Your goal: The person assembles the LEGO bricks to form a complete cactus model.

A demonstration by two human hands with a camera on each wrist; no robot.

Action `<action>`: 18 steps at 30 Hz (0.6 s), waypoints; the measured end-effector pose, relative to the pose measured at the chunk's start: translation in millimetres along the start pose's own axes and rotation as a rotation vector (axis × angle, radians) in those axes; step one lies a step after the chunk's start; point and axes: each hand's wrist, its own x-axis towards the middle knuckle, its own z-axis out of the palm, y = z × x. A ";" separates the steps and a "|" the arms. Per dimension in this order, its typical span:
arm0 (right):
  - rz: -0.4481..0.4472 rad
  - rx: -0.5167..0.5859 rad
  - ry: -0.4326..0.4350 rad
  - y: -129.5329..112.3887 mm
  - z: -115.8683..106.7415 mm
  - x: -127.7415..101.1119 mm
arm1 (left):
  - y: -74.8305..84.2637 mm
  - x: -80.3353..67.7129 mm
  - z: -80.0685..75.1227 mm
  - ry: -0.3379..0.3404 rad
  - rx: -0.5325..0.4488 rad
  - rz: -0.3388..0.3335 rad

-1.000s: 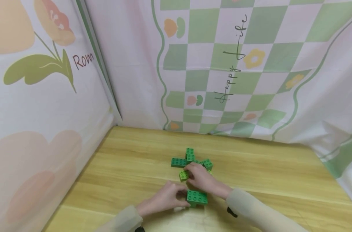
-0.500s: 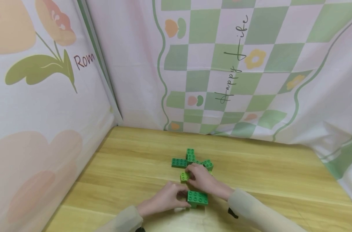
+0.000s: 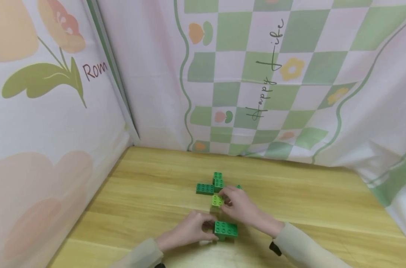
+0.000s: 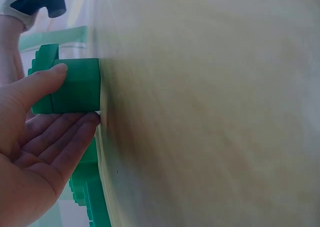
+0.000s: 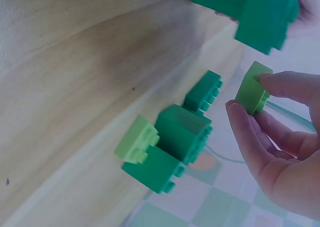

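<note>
My right hand [image 3: 241, 208] pinches a lime-green toy building brick [image 5: 251, 87] between thumb and fingertips. In the right wrist view this brick hangs above the table. Nearer to me, my left hand [image 3: 192, 229] grips the left end of a green brick assembly [image 3: 225, 229], a wide studded brick on top of a smaller block. Its thumb lies on one side face and the fingers are on the opposite side, as the left wrist view shows. From the head view, the right hand covers part of the loose bricks behind it.
Beyond the hands lie a flat dark green brick [image 3: 205, 188] and an upright-looking green brick group [image 3: 218, 181]. Another lime brick [image 5: 137, 139] sits beside a green brick [image 5: 152, 169]. Fabric walls [image 3: 156, 93] border the wooden table [image 3: 149, 178] at the back and left.
My right hand has lifted the lime brick off the table and shifted it slightly right. My left hand keeps its hold on the green assembly in the same place.
</note>
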 end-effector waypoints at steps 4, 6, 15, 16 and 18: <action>-0.028 0.000 0.007 -4.4 -9.2 -5.5 | -0.9 0.1 0.8 -0.007 -0.007 -0.005; -0.054 -0.005 0.016 -6.6 -12.7 -8.4 | -1.0 0.1 0.8 -0.009 -0.018 -0.012; -0.119 -0.026 0.032 -15.6 -21.5 -21.8 | -2.0 -0.1 1.2 0.012 -0.021 -0.006; -0.119 -0.027 0.032 -16.5 -22.0 -23.3 | -2.3 -0.1 1.4 0.013 -0.021 -0.001; -0.121 -0.034 0.031 -18.0 -22.6 -26.2 | -2.8 0.0 1.6 0.012 -0.030 0.006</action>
